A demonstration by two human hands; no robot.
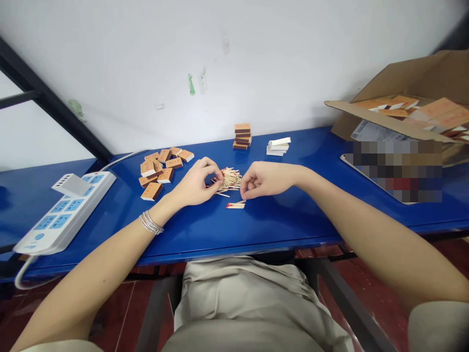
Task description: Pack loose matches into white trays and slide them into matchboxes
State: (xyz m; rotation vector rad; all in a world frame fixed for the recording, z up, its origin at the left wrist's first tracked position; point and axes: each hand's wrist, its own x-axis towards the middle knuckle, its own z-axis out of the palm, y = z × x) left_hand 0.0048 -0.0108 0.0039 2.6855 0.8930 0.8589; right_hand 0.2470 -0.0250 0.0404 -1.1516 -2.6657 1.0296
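Matches (231, 179) lie heaped on the tabletop (286, 222) between the hands, a short row (235, 206) just nearer. The left hand's (196, 183) fingers curl at the heap, grip unclear; the right hand's (271, 177) appear to pinch one match (240, 201), best laid flat, head leftward.

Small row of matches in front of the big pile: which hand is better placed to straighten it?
Probably the right hand: its fingertips are right beside the small row. The left hand is at the left side of the big pile, farther from the row.
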